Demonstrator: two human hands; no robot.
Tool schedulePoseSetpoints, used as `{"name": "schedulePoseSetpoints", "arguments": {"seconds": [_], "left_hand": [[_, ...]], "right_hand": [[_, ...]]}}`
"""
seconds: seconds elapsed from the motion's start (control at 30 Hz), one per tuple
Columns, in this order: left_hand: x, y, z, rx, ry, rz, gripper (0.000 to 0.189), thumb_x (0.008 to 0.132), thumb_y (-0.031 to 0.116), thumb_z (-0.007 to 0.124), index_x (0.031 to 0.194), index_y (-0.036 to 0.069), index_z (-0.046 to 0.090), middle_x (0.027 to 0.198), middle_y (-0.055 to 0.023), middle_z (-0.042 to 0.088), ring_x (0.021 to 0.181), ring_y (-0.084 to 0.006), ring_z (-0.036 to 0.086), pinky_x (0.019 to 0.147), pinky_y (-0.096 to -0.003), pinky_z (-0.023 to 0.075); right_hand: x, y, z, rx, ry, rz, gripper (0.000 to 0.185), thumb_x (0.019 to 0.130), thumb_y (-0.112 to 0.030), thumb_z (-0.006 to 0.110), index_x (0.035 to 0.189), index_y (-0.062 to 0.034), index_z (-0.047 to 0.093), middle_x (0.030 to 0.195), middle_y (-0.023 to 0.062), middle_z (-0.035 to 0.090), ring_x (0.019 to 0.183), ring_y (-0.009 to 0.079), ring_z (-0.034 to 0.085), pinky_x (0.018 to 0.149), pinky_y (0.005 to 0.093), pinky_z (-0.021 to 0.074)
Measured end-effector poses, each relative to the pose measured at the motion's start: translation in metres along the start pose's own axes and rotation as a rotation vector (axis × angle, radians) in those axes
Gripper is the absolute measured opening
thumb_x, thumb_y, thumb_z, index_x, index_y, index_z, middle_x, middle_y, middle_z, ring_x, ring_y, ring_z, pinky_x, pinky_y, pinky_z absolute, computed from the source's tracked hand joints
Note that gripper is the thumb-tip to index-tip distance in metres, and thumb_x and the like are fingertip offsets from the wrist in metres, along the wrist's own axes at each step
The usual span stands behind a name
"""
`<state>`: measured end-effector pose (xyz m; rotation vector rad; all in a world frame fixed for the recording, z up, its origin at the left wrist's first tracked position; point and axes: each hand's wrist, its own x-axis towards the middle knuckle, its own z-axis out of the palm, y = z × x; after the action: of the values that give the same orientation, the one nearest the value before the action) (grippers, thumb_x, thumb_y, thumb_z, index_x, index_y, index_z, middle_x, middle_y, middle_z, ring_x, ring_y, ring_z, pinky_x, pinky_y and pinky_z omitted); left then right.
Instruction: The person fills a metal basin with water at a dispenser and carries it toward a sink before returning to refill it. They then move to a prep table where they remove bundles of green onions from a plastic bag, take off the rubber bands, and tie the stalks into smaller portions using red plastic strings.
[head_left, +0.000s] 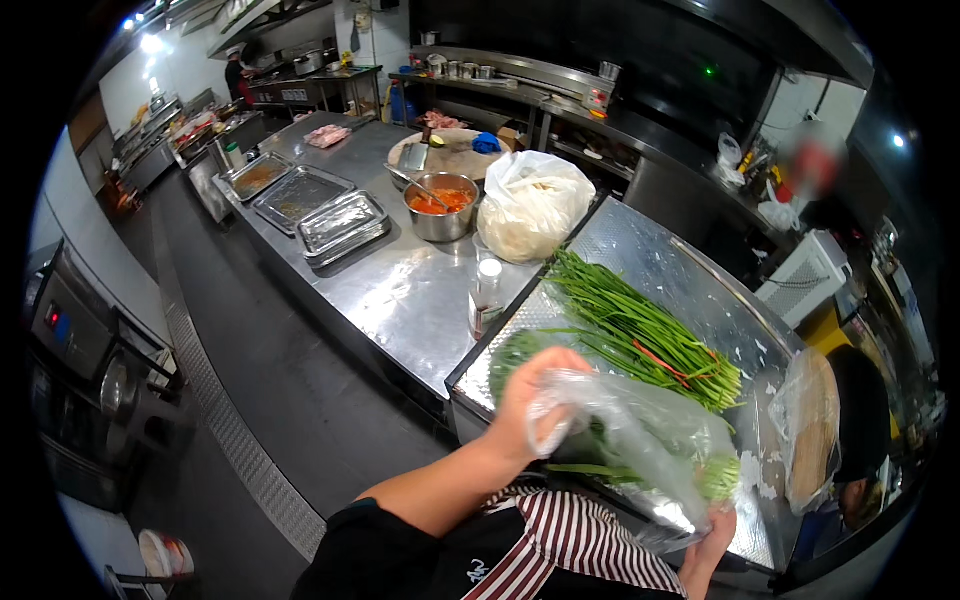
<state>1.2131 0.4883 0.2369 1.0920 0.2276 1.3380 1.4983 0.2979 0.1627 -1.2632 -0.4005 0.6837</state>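
Note:
A clear plastic bag with green leafy stalks inside it is stretched between my hands at the counter's near edge. My left hand grips its upper left part, fingers curled into the film. At the lower right corner, my right hand pinches the bag beside the pale stalk ends. Just beyond lies a bundle of garlic chives, bound with a red tie, cut ends to the right. Some greens under film show behind my left hand.
A bottle with a white cap, a white plastic sack and a steel pot of red sauce stand further back. Metal trays sit left. A round board wrapped in plastic is at right. A person stands far off.

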Motion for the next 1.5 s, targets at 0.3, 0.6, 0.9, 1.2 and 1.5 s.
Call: {"name": "schedulePoseSetpoints", "arguments": {"seconds": [0.3,0.6,0.9,1.2,1.5], "left_hand": [[-0.044,0.15,-0.046,0.618,0.283,0.547,0.026,0.086,0.03,0.044,0.07,0.01,0.038,0.07,-0.0015,0.042,0.063,-0.0098,0.043,0.056,-0.0233,0.0383],[-0.079,0.215,-0.208,0.087,0.367,0.622,0.015,0.084,0.019,0.047,0.074,0.007,0.05,0.072,-0.004,0.048,0.072,-0.0173,0.052,0.066,-0.0318,0.0462],[-0.049,0.187,-0.395,-0.288,0.651,0.491,0.02,0.081,0.023,0.05,0.087,0.006,0.058,0.093,-0.0122,0.059,0.083,-0.025,0.058,0.074,-0.0377,0.0483],[0.025,0.041,-0.44,1.442,0.64,-0.312,0.05,0.067,0.022,0.06,0.107,-0.004,0.046,0.111,-0.0228,0.045,0.105,-0.0369,0.042,0.09,-0.0446,0.0323],[0.028,0.136,-0.353,1.672,0.456,-0.586,0.066,0.071,0.033,0.064,0.12,-0.003,0.038,0.117,-0.0238,0.044,0.108,-0.0322,0.044,0.089,-0.0415,0.0361]], "right_hand": [[-0.045,0.003,0.149,0.128,-0.526,0.228,0.046,0.066,0.003,0.049,0.11,-0.0017,0.037,0.093,0.0059,0.049,0.083,0.0148,0.05,0.072,0.0264,0.0422],[-0.072,0.067,0.33,0.093,-0.845,0.327,0.039,0.069,0.005,0.05,0.105,-0.0019,0.037,0.089,0.0069,0.05,0.075,0.0131,0.051,0.063,0.0242,0.0438],[-0.055,0.144,0.485,-0.065,-0.723,0.258,0.035,0.066,0.005,0.05,0.099,0.0013,0.042,0.086,0.0067,0.052,0.075,0.0136,0.051,0.066,0.0238,0.0411],[0.014,0.233,0.477,-0.793,-0.752,-0.19,0.051,0.078,-0.018,0.057,0.12,0.0001,0.034,0.119,0.0144,0.039,0.105,0.0243,0.044,0.088,0.0337,0.0366],[-0.043,0.144,0.408,-0.775,-1.203,0.14,0.054,0.078,-0.018,0.052,0.126,-0.0058,0.03,0.104,0.0127,0.054,0.083,0.0227,0.057,0.073,0.0319,0.0445]]}}
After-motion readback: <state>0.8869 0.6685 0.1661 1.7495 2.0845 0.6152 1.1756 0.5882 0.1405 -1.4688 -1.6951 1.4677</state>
